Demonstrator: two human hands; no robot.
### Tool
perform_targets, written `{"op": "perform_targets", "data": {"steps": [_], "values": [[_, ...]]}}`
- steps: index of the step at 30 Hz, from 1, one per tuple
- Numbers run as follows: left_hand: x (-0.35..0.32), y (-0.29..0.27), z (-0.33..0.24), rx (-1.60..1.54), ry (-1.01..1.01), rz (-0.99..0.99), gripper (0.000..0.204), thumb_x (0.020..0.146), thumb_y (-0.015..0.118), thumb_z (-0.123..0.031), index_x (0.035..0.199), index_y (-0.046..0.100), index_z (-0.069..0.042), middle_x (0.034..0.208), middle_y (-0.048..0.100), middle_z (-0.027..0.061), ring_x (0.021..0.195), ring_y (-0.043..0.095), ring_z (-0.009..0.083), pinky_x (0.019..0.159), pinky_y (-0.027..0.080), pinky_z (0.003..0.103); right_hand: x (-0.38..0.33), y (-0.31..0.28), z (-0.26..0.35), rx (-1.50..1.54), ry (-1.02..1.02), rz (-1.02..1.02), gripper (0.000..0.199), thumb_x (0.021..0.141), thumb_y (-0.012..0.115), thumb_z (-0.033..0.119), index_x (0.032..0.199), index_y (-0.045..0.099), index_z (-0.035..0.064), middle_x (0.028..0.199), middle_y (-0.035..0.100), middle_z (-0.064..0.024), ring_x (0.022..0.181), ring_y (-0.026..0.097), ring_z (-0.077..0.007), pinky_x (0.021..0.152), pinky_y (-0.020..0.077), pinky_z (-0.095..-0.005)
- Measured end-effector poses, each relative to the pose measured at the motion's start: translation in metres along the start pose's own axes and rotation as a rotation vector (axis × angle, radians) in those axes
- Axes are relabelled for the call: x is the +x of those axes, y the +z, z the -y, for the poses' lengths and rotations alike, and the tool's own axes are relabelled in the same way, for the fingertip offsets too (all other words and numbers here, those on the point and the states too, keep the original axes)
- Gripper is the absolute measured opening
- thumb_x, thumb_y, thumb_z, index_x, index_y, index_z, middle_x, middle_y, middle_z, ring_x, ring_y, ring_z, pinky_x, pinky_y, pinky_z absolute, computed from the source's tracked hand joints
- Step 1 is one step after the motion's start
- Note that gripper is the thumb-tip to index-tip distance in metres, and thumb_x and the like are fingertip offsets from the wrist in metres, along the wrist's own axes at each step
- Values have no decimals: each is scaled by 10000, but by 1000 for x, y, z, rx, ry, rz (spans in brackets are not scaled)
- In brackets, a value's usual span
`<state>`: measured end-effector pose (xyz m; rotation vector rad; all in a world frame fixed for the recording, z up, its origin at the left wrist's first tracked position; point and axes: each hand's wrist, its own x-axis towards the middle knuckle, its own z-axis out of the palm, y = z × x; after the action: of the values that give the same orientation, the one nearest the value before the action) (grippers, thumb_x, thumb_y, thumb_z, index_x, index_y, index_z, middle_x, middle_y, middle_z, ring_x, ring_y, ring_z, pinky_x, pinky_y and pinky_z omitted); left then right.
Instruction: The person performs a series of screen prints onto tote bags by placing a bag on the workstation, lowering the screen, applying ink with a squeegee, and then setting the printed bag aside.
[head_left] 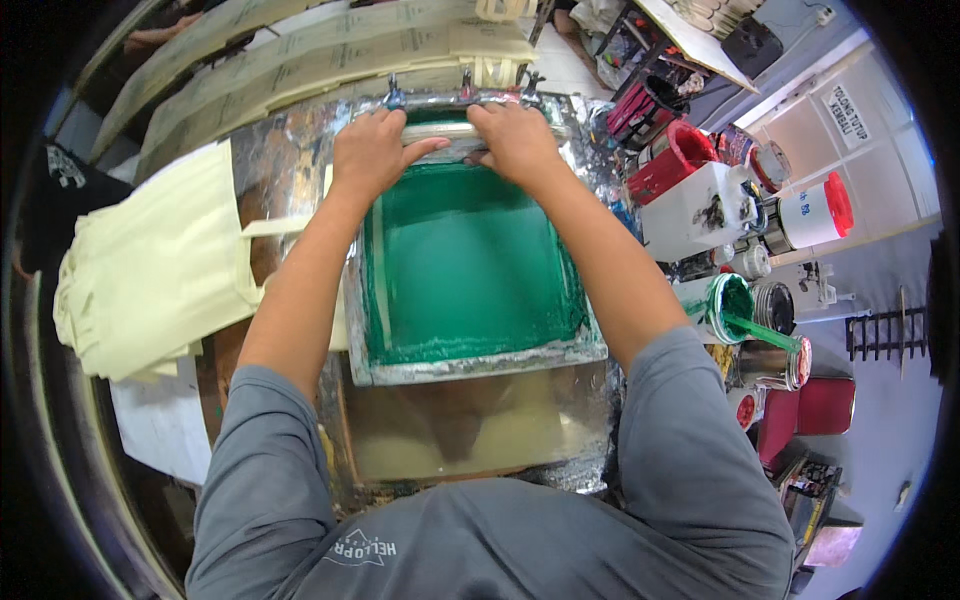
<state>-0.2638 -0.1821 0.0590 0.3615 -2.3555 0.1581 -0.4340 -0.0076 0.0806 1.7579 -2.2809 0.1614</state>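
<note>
A screen printing frame [490, 362] lies in front of me, its mesh [465, 265] coated with green ink. At its far end, both my hands grip a squeegee [441, 131] that lies crosswise over the screen. My left hand [374, 148] holds its left part, thumb pointing inward. The right part is in my right hand [514, 140], with fingers curled over the far side. The squeegee's blade edge is hard to make out. Pale cloth shows along the frame's left edge, mostly hidden beneath it.
Stacked cream cloth bags [165, 250] lie at the left. Clamps [466, 85] stand behind the screen. On the right are a red tub [672, 160], a white jug [695, 212] and an open green ink pot [731, 300] with a green stick. More printed cloth [330, 65] lies at the back.
</note>
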Motion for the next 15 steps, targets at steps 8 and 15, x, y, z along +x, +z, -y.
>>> {"op": "perform_targets", "data": {"steps": [8,15], "values": [[-86,-80,-56,-108,-12,104,703,808,731,-765,756,609,-74,763,635,118,721,660,324,631,523,461,-115,-42,69,16,40,-1,526,764,905,306,1149,602,116,1048,690,-80,1033,678,-322,823,517,-483],[-132,-170,-111,-132,-39,240,666,774,787,-724,777,587,-89,765,576,63,731,615,282,665,493,419,-194,-89,127,33,92,190,554,773,901,301,1186,591,102,1064,672,-78,1030,659,-322,835,490,-475]]}}
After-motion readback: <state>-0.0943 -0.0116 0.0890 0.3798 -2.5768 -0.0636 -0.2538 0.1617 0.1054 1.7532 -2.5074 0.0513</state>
